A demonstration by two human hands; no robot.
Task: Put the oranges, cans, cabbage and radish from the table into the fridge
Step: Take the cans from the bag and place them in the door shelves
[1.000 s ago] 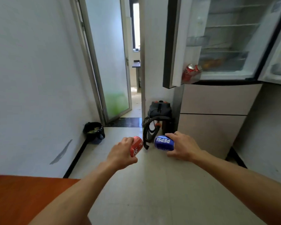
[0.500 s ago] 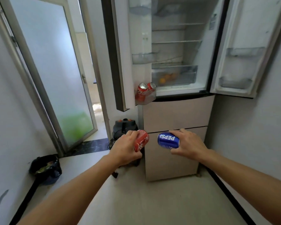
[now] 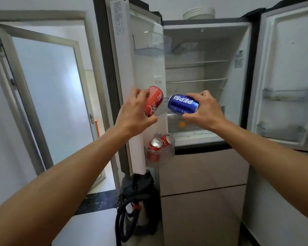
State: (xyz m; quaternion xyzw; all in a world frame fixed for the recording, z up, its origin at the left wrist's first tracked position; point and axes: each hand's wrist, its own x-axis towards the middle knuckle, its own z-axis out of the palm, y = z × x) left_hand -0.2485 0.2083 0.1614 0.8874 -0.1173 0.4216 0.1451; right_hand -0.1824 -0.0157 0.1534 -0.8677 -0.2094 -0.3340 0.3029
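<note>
My left hand grips a red cola can, tilted on its side. A blue Pepsi can, also lying sideways, is held by my right hand. Both cans hover in front of the open fridge, near the inner edge of its left door. Two red cans stand in the lowest bin of that left door. An orange shows dimly through the clear drawer at the bottom of the fridge compartment.
The right fridge door stands wide open with bare bins. A dark backpack sits on the floor below the left door. A glass door stands open at the left. White plates rest on top of the fridge.
I have walked up to the fridge and raised both cans from waist height to the level of the lower shelves. The table has dropped out of view.
</note>
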